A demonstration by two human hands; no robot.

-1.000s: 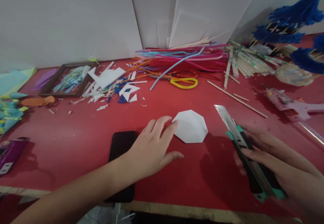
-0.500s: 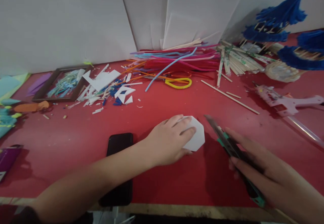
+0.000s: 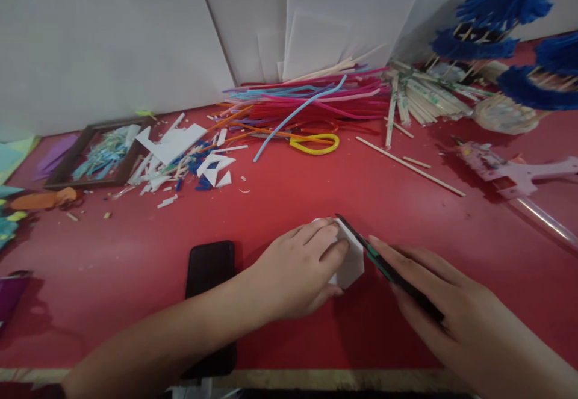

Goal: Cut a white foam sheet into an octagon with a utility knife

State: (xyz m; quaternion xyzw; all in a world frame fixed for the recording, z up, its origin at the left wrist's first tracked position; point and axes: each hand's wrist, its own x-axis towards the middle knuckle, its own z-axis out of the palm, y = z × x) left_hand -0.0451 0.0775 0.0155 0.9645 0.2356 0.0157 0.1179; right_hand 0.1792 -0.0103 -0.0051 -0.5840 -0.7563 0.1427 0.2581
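Observation:
A small white many-sided piece of card or foam board (image 3: 352, 266) lies on the red tabletop. My left hand (image 3: 300, 266) presses it down, fingers over its top and the thumb at its near edge, hiding its left part. In my right hand (image 3: 442, 296) is a utility knife (image 3: 383, 266) with a black and green handle, gripped with the index finger stretched along it. The knife's blade lies along the piece's upper right edge, its tip close to my left fingertips. Whether the blade has entered the material I cannot tell.
A black phone (image 3: 210, 266) lies under my left forearm. Farther back are white scraps (image 3: 174, 143), a brown frame (image 3: 85, 158), pipe cleaners (image 3: 311, 101), yellow-handled scissors (image 3: 318, 144) and wooden sticks (image 3: 409, 164). A pink glue gun (image 3: 519, 173) and blue fringed models (image 3: 501, 14) stand at right.
My right hand has brought the knife leftward, from beside the white piece onto its upper right edge. My left hand stays on the piece. The view has shifted slightly.

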